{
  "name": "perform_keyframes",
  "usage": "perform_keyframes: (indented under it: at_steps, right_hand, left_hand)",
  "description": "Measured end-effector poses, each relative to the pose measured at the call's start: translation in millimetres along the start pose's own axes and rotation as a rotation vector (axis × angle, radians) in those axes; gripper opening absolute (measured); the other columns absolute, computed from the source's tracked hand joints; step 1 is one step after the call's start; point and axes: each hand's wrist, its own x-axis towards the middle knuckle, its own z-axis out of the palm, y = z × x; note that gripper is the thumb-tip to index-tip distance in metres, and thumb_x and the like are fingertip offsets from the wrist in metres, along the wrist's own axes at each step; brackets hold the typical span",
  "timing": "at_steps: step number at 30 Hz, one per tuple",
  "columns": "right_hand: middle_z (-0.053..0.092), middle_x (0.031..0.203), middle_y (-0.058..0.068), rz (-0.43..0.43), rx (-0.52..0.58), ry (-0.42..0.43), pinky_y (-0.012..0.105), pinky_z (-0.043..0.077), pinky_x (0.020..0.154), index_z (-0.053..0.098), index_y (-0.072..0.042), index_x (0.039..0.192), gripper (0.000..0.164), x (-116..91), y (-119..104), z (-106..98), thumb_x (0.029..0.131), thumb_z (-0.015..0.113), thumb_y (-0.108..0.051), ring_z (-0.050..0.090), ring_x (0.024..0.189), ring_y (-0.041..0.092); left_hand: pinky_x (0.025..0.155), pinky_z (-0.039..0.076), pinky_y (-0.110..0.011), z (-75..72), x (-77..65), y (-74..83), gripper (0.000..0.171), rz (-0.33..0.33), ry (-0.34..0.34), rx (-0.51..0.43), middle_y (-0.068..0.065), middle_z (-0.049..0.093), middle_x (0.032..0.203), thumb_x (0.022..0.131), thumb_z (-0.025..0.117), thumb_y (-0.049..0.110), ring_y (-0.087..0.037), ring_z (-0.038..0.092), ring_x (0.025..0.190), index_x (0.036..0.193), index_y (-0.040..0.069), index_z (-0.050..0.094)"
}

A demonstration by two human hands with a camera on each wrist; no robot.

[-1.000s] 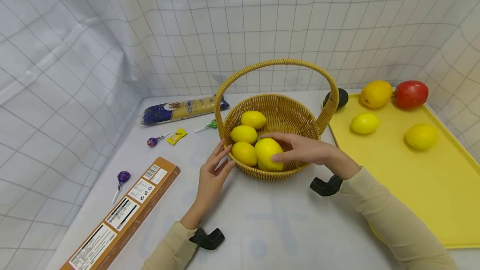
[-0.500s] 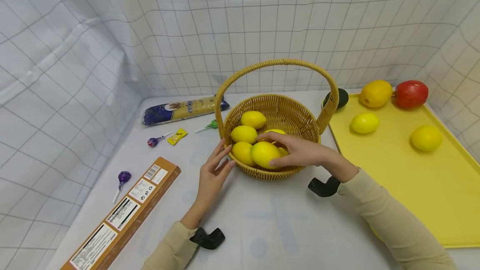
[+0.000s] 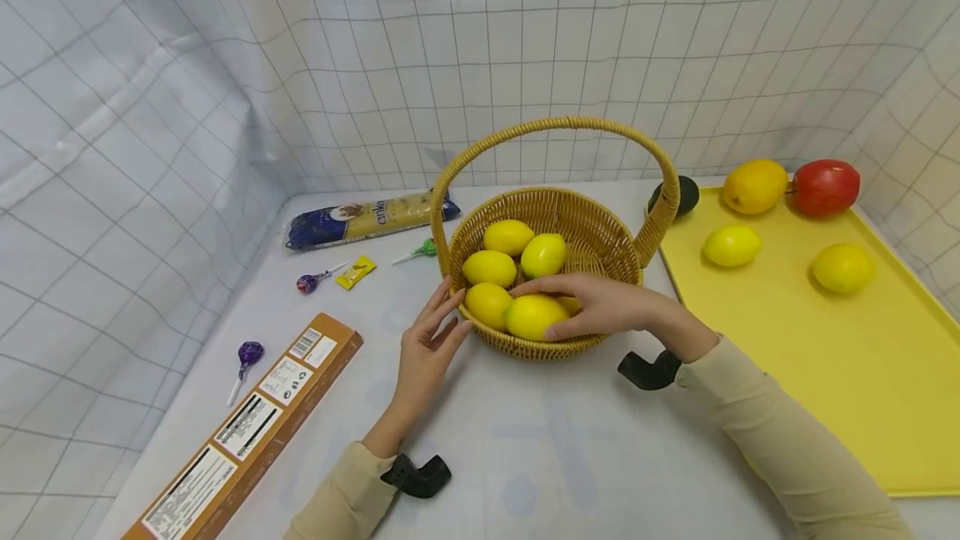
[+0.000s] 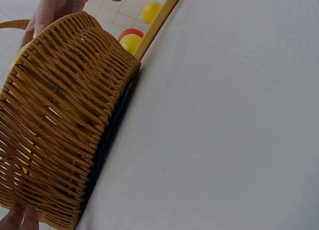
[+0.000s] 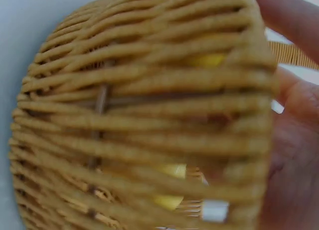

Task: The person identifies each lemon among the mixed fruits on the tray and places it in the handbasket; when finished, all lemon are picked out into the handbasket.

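Note:
In the head view, my right hand (image 3: 600,307) reaches into the wicker basket (image 3: 525,348) from the right. Thumb and fingers grip a yellow lemon (image 3: 534,317) near the front rim. Several more lemons lie in the basket's left part, among them one lemon (image 3: 543,255) toward the middle and one (image 3: 487,307) against the gripped one. Part of another yellow fruit shows behind the right hand. My left hand (image 3: 427,357) touches the basket's left front side with its fingertips, fingers nearly straight. Both wrist views show mostly the woven wall; the gripped lemon is hidden there.
The basket's tall handle (image 3: 570,123) arches over it. On the right, a yellow tray (image 3: 810,373) bears two lemons, an orange-yellow fruit and a red fruit (image 3: 825,188); an avocado (image 3: 684,197) lies at its corner. Leftward are a pasta packet (image 3: 367,221), lollipops and a long brown box (image 3: 255,423).
Inside the basket, one lemon now sits farther back, toward the middle. The right hand has brought the gripped lemon down near the front rim. A lemon on the tray shifts slightly. The left hand stays put.

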Motion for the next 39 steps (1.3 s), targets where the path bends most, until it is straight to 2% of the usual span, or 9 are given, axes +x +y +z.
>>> perform_keyframes:
  at_steps: [3,9,14,19,23,28,33,37,39]
  right_hand:
    - [0.044,0.139,0.002,-0.014,-0.061,-0.008,0.043,0.034,0.100,0.046,-0.014,0.140,0.055,1.1,0.4,0.7,0.090,0.065,-0.025,0.042,0.121,0.019]
    - [0.042,0.141,0.003,-0.040,-0.059,-0.003,0.044,0.029,0.105,0.043,-0.007,0.141,0.058,2.5,4.2,3.5,0.091,0.064,-0.025,0.036,0.129,0.021]
    - [0.042,0.141,0.006,0.013,-0.043,0.007,0.042,0.032,0.103,0.040,-0.009,0.144,0.058,8.2,6.5,10.4,0.093,0.061,-0.028,0.038,0.127,0.020]
    - [0.046,0.137,0.007,0.067,-0.083,0.001,0.039,0.037,0.098,0.040,-0.008,0.143,0.052,14.0,10.8,15.6,0.095,0.057,-0.021,0.046,0.117,0.018]
    - [0.047,0.137,0.008,0.063,-0.126,0.046,0.039,0.036,0.101,0.043,-0.006,0.141,0.048,19.5,12.1,18.2,0.096,0.056,-0.017,0.045,0.120,0.020]
    - [0.048,0.136,0.011,0.060,-0.161,0.155,0.041,0.036,0.100,0.045,-0.004,0.139,0.048,18.9,8.9,19.6,0.094,0.058,-0.017,0.044,0.123,0.025]
    - [0.048,0.136,0.011,0.048,-0.053,0.255,0.042,0.040,0.097,0.047,-0.004,0.137,0.046,-10.0,0.0,7.2,0.095,0.058,-0.019,0.045,0.123,0.025]
    - [0.048,0.136,0.011,0.019,0.083,0.249,0.034,0.042,0.096,0.047,-0.005,0.137,0.040,-66.4,-0.1,-22.5,0.098,0.052,-0.013,0.046,0.122,0.023]
    - [0.049,0.134,0.015,-0.020,0.133,0.266,0.028,0.042,0.095,0.047,-0.003,0.136,0.038,-98.8,9.2,-41.6,0.099,0.047,-0.005,0.048,0.120,0.022]
  left_hand:
    - [0.096,0.034,-0.057,0.4,-0.3,-1.0,0.039,0.000,0.002,-0.015,-0.020,0.030,0.146,0.089,0.057,-0.009,-0.032,0.031,0.132,0.128,-0.012,0.050]
    - [0.096,0.036,-0.055,0.5,-0.5,-0.7,0.039,-0.001,0.002,-0.005,-0.020,0.031,0.146,0.089,0.057,-0.008,-0.032,0.032,0.131,0.128,-0.012,0.050]
    - [0.096,0.036,-0.053,-0.3,0.5,0.5,0.039,0.013,0.004,0.011,-0.021,0.031,0.145,0.089,0.057,-0.008,-0.034,0.032,0.131,0.127,-0.012,0.050]
    - [0.097,0.036,-0.054,-1.0,0.0,0.2,0.040,0.006,-0.006,0.001,-0.022,0.029,0.146,0.089,0.057,-0.008,-0.032,0.031,0.132,0.128,-0.013,0.049]
    - [0.097,0.036,-0.051,-1.3,0.3,-0.1,0.040,0.000,-0.003,0.005,-0.020,0.030,0.146,0.090,0.057,-0.007,-0.029,0.032,0.132,0.128,-0.012,0.049]
    - [0.097,0.035,-0.053,-0.6,0.0,-1.5,0.039,-0.004,-0.001,-0.010,-0.020,0.030,0.146,0.090,0.057,-0.008,-0.031,0.031,0.132,0.128,-0.013,0.049]
    - [0.096,0.035,-0.055,-1.1,-0.5,-1.1,0.039,-0.003,0.004,-0.014,-0.020,0.030,0.146,0.089,0.057,-0.008,-0.030,0.032,0.131,0.127,-0.014,0.049]
    - [0.096,0.035,-0.054,-1.6,-0.3,0.1,0.040,0.001,0.005,-0.001,-0.019,0.031,0.146,0.089,0.057,-0.008,-0.029,0.032,0.131,0.128,-0.013,0.049]
    - [0.096,0.036,-0.054,-2.4,0.4,0.9,0.040,0.004,0.004,0.005,-0.018,0.031,0.146,0.089,0.058,-0.008,-0.029,0.032,0.132,0.128,-0.012,0.050]
